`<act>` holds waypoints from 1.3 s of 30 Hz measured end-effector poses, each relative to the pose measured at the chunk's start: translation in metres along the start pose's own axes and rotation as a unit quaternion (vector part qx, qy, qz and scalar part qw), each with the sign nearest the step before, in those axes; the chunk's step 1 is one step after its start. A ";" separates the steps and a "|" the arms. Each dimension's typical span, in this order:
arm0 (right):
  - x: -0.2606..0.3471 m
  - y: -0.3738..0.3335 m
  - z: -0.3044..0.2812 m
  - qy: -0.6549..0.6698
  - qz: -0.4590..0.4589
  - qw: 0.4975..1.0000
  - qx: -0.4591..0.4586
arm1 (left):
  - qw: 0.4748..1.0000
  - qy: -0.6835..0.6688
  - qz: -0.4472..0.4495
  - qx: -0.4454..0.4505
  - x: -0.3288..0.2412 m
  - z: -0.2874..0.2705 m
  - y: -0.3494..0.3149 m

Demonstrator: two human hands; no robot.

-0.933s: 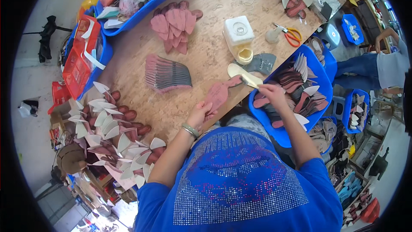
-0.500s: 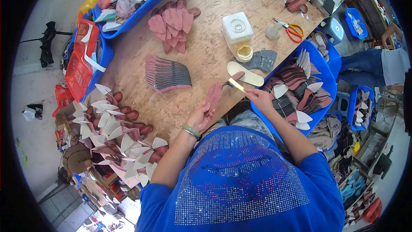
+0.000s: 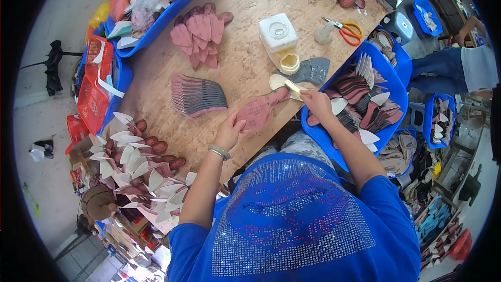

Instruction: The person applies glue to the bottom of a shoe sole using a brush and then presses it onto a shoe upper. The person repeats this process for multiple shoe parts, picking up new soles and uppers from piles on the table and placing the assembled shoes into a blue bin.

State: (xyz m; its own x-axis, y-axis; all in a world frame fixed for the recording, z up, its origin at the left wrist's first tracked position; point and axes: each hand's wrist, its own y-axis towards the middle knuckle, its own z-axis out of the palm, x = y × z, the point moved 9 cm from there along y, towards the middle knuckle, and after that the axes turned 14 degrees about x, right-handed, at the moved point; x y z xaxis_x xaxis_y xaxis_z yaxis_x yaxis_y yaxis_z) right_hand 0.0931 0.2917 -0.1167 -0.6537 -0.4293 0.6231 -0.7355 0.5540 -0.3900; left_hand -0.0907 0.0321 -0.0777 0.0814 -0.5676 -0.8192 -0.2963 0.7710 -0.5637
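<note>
My left hand (image 3: 228, 130) pinches the broad end of a pink shoe insole board (image 3: 257, 112) and holds it over the table's near edge, its wide face up. Between the fingers of my right hand (image 3: 317, 104) is a pale flat stick (image 3: 294, 86), like a brush handle. Its far end lies close to the narrow end of the insole board; whether they touch I cannot tell. Just beyond, a cream sole-shaped piece (image 3: 276, 80) lies on the table, partly covered by the stick. Next to it stand a white container with a yellowish open mouth (image 3: 289, 63) and a dark grey scrap (image 3: 315, 71).
Stacked pink insole boards (image 3: 198, 95) and a fanned pile (image 3: 201, 35) lie on the table (image 3: 151, 68). White-tipped pieces (image 3: 133, 154) crowd the left. A full blue bin (image 3: 399, 86) stands by my right arm. Orange-handled scissors (image 3: 350, 32) lie far right. Another person (image 3: 443, 68) stands beyond.
My left hand has shifted left, and the insole board has turned from tilted to showing its broad face. The stick has swung to a different angle. The whole view has shifted slightly.
</note>
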 end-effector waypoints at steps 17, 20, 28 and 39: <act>0.104 -0.042 -0.016 0.059 -0.119 0.989 0.066 | 0.999 0.030 -0.018 -0.039 -0.001 0.018 -0.013; 0.055 -0.018 -0.004 0.074 -0.045 0.992 0.089 | 0.998 0.051 -0.034 -0.034 0.009 0.016 -0.013; -0.014 0.002 -0.003 0.029 0.049 0.996 0.072 | 0.970 -0.224 -0.095 -0.010 0.030 0.029 -0.014; 0.017 -0.049 0.007 0.390 0.071 0.907 0.142 | 0.923 -0.356 -0.147 -0.014 0.029 0.046 -0.019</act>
State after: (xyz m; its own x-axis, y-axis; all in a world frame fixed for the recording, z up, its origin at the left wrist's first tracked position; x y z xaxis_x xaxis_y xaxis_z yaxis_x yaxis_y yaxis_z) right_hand 0.1164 0.2522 -0.0915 -0.5021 0.3282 0.8001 -0.7428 0.3101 -0.5934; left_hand -0.0386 0.0143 -0.0956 0.7642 -0.4093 -0.4985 -0.1855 0.6007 -0.7776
